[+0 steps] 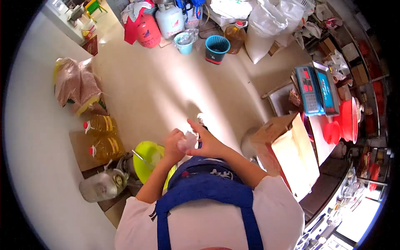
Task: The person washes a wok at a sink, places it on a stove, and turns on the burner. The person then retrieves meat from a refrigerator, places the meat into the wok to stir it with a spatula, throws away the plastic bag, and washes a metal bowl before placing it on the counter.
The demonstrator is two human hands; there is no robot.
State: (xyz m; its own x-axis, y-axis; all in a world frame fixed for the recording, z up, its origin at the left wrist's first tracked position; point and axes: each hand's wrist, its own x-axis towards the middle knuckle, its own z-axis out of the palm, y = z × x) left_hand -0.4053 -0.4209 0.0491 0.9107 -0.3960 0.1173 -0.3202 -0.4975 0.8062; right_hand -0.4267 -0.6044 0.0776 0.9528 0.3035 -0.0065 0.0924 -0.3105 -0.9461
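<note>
In front of the blue apron (204,181), my left hand (173,146) is closed on a crumpled, whitish translucent thing (188,141) that looks like thin plastic. My right hand (208,141) is beside it on the right, fingers spread, with the thumb close to the plastic's lower edge. Whether the thumb touches it I cannot tell. A lime-green basin (146,160) with a light-coloured stick or handle lies below and left of my left hand. Part of a shoe (200,118) shows just beyond my hands.
Oil bottles (104,151) and a large glass jar (100,186) line the left wall. At right are a cardboard box (287,154), a blue scale (310,89) and red bowls (346,121). Gas cylinders (148,32), a small basket (216,46) and white sacks (262,31) stand ahead.
</note>
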